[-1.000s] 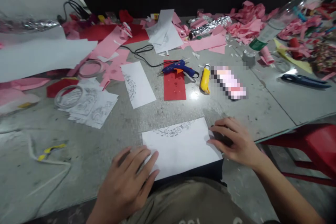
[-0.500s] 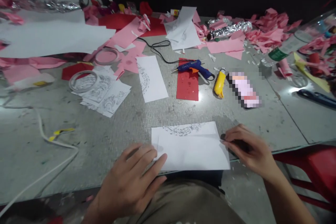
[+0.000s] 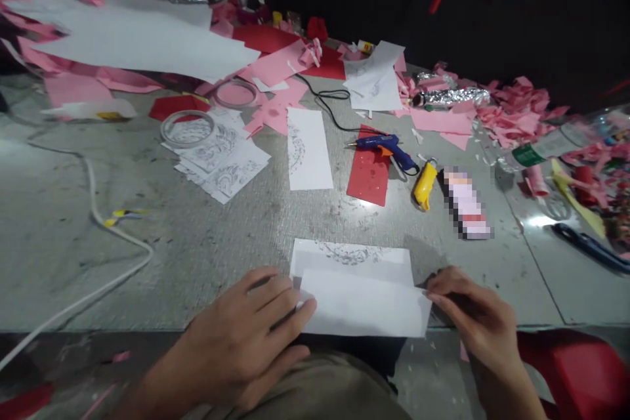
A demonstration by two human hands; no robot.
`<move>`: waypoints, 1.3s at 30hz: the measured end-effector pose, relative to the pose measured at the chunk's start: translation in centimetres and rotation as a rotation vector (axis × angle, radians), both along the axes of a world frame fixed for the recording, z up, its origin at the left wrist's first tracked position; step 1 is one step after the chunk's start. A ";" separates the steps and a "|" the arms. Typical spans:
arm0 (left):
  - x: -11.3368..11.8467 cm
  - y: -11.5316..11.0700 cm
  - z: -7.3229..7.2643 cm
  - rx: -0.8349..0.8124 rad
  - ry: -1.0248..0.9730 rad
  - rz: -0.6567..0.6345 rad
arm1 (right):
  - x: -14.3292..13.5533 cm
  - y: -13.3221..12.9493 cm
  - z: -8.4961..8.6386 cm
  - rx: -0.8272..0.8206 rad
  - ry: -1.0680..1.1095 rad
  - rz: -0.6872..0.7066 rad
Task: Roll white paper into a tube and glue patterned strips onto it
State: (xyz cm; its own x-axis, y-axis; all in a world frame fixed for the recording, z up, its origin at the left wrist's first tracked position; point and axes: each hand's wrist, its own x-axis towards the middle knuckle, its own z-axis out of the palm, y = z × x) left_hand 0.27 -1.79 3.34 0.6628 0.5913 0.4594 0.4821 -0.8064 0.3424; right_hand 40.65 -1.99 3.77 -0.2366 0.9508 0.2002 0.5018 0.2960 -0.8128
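Observation:
A white sheet with a grey ornamental print (image 3: 352,254) lies near the table's front edge. Over its lower part is a blank white paper flap (image 3: 364,305); whether the two are joined I cannot tell. My left hand (image 3: 256,328) rests at the left end of the flap, the paper's edge between its fingers. At the flap's upper right corner, my right hand (image 3: 467,308) pinches the paper between thumb and fingertips.
Beyond the sheet lie a printed white strip (image 3: 309,151), a blue glue gun (image 3: 381,143) on red card (image 3: 369,177), a yellow cutter (image 3: 424,187) and a phone (image 3: 467,203). Printed papers (image 3: 221,161) with a tape ring (image 3: 188,129) lie left. A white cable (image 3: 93,190) crosses the left side.
The blank flap has come down towards the table's front edge, with more of the printed sheet visible behind it. My right hand has moved lower with its corner. The camera view has tilted.

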 end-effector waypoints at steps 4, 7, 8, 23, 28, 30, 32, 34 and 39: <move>0.0 0.1 0.0 -0.005 -0.025 0.032 | -0.1 0.1 0.3 0.019 -0.015 -0.007; -0.2 0.1 0.0 -0.054 -0.034 0.017 | -0.2 0.1 0.3 0.054 -0.036 -0.017; -0.3 0.1 0.0 -0.067 -0.037 0.010 | -0.2 0.0 0.2 0.071 -0.041 -0.022; -0.8 0.2 -0.1 -0.165 -0.198 0.194 | -0.6 1.8 -0.1 0.148 0.001 -0.001; -0.6 0.3 -0.1 -0.183 -0.102 0.197 | -0.8 2.5 -0.1 0.129 0.035 -0.038; -0.5 0.3 -0.1 -0.196 -0.057 0.209 | -0.8 2.7 -0.1 0.140 0.036 -0.049; -0.4 0.3 0.0 -0.201 -0.024 0.230 | -0.9 2.9 0.0 0.158 0.035 -0.039; -0.3 0.3 0.1 -0.199 0.005 0.256 | -1.1 3.0 0.1 0.136 0.032 -0.042; -0.1 0.3 0.3 -0.179 0.053 0.247 | -1.7 3.4 0.5 0.081 -0.030 -0.132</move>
